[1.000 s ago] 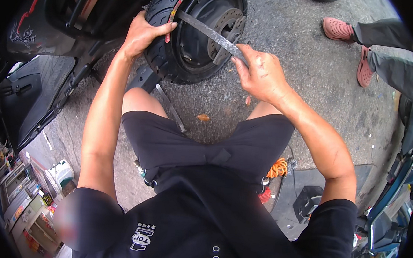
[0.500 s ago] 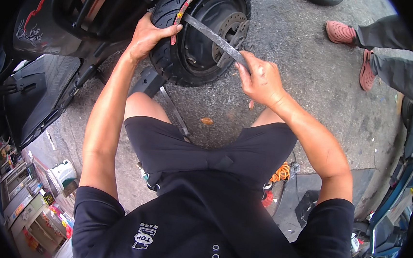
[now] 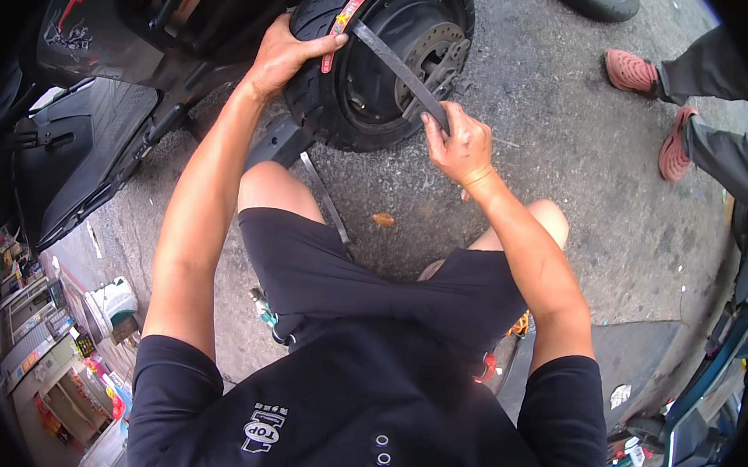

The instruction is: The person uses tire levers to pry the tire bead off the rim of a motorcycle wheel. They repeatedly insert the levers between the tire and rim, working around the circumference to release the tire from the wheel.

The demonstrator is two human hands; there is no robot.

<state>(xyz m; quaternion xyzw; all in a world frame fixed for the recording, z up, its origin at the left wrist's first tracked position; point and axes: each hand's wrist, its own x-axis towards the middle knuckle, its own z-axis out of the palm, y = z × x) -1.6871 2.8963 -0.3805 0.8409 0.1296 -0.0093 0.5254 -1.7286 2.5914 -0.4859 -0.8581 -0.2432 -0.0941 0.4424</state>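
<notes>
The tire (image 3: 321, 10) is mounted on a wheel hub (image 3: 380, 63) at the upper middle of the view, beside a dark motorbike (image 3: 112, 42). A red label (image 3: 350, 26) curves along the tire's sidewall. The left hand (image 3: 281, 58) has its grip closed over the tire's near left edge, the thumb reaching the sidewall by the label; its remaining fingers are partly hidden. The right hand (image 3: 463, 144) has its grip clenched around the lower end of a flat metal bar (image 3: 400, 70). The bar slants across the hub, its upper end at the tire's inner edge, just beside the label. A brake disc (image 3: 433, 47) shows behind the bar.

A second bar (image 3: 326, 196) lies on the ground (image 3: 619, 244) near the left knee, with a dry leaf (image 3: 383, 220) to its right. A loose tire (image 3: 593, 0) lies well apart, near another person's pink shoes (image 3: 630, 71).
</notes>
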